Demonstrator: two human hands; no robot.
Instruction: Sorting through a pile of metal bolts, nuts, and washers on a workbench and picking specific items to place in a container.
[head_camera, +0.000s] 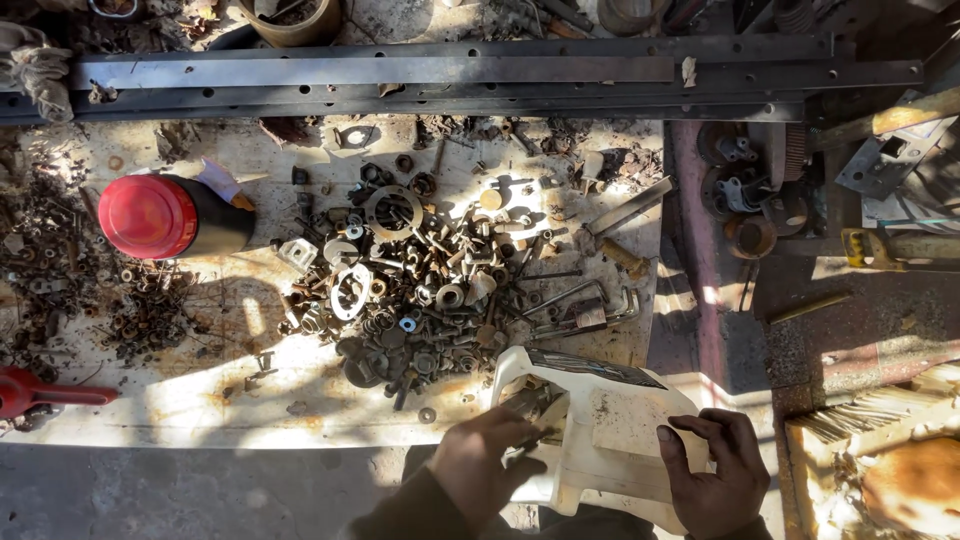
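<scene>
White plastic housing (600, 440) sits at the bench's (200, 400) near edge, its long axis running from lower right up to the left, open end toward the scrap pile. My left hand (487, 462) is clenched on a small metal part (528, 405) inside its opening; my right hand (712, 466) grips its right edge. Just beyond lies a heap of rusty nuts and bolts (420, 290). Farther left, a black can with a red lid (170, 216) lies on its side.

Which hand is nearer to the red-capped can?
Left. The left hand reaches into the white container, lower right of the can; the right hand holds the container's far side.
</scene>
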